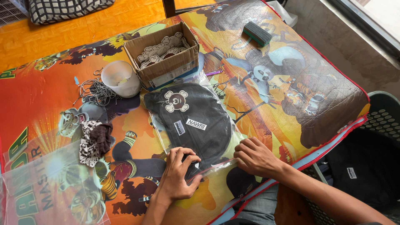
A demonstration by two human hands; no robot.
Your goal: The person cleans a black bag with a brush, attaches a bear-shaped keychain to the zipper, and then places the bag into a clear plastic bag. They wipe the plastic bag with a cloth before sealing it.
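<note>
From the head camera we look down on a surface [291, 62] covered with a bright cartoon-printed cloth in orange and yellow. In the middle lies a clear plastic bag [160, 125] holding a black garment [200, 121], which bears a skull-and-bones patch [176, 101] and two small rectangular labels. The bag's open end points toward us, at the near edge of the surface.

Our left hand [180, 173] rests on that near end of the bag, fingers curled and pinching at the plastic and the dark fabric under it. Our right hand [255, 157] lies just beside it on the bag's edge, knuckles bent, fingertips pressing down on the plastic; we cannot tell whether it actually grips anything. The two hands are near each other but apart.

Behind the bag stands an open cardboard box [166, 68] filled with more skull-and-bones patches [162, 49]. Just left of the box sits a white plastic cup [121, 78], and touching its left side is a heap of metal ball chains [96, 91]. A purple pen [213, 73] lies right of the box. Farther back on the cloth is a dark green block [257, 33], like a sponge or eraser.

To the left of the bag lies a crumpled scrap of spotted and dark cloth [95, 141], and at the near left corner a stack of empty clear bags [50, 183]. At the right, below the surface, a dark plastic basket [381, 118] holds more black fabric.
</note>
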